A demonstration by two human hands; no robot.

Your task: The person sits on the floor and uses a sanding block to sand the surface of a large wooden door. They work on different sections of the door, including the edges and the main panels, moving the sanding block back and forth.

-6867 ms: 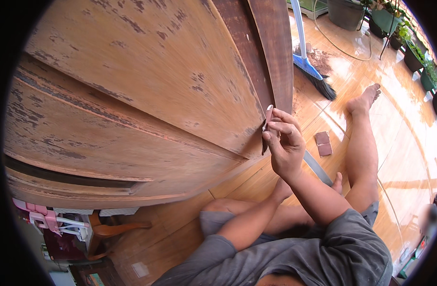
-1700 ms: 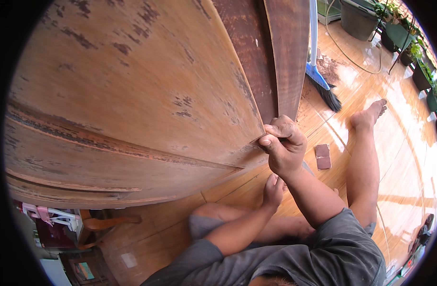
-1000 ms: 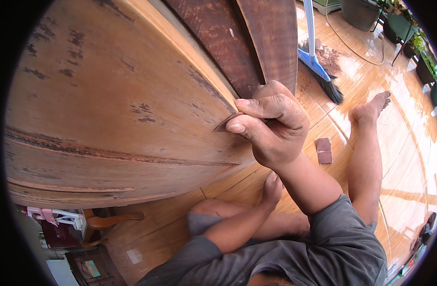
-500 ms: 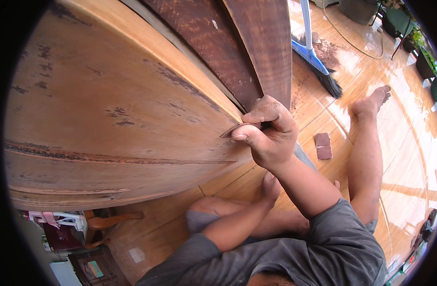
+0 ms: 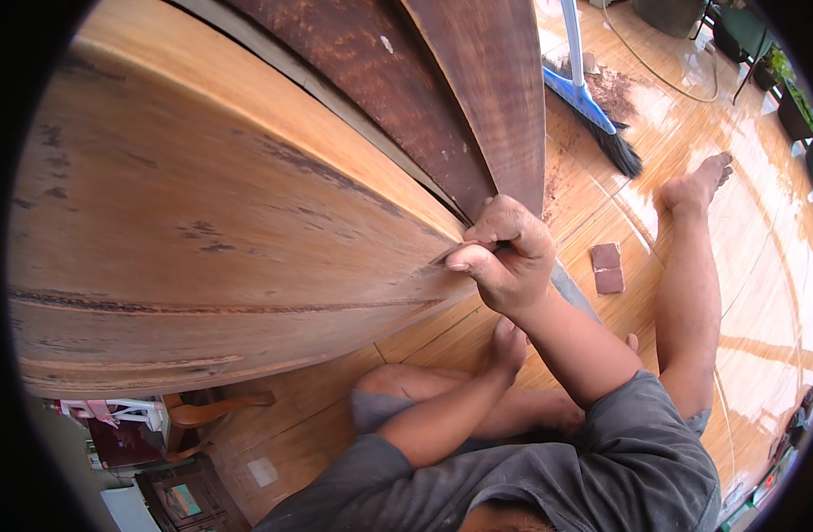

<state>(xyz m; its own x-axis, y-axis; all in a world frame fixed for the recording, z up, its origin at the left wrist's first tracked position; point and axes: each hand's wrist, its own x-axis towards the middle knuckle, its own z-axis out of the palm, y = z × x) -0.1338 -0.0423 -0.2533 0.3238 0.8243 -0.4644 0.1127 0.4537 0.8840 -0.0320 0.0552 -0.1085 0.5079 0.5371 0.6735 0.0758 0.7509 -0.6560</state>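
My right hand (image 5: 513, 257) is closed in a pinch, thumb and bent forefinger holding a folded piece of sandpaper (image 5: 448, 256). The paper touches the lower end of a large wooden panel (image 5: 273, 213), close to its edge. Bare, light brown wood covers most of that panel, with dark patches of old finish left in places. Beyond its edge run darker brown boards (image 5: 380, 97). Low in the middle, my left hand (image 5: 509, 344) rests near my folded leg, below the panel's edge; its fingers cannot be made out.
A reddish-brown creased sandpaper piece (image 5: 607, 269) lies on the tiled floor (image 5: 624, 332) right of my right hand. Farther off stands a blue broom (image 5: 593, 111) beside brown dust. Potted plants (image 5: 792, 111) line the far right; a wooden chair leg (image 5: 220, 411) shows lower left.
My right hand, still pinching the sandpaper, sits slightly lower and farther right in view. Less of the paper shows. The panel, broom and floor items have shifted slightly as the view moved.
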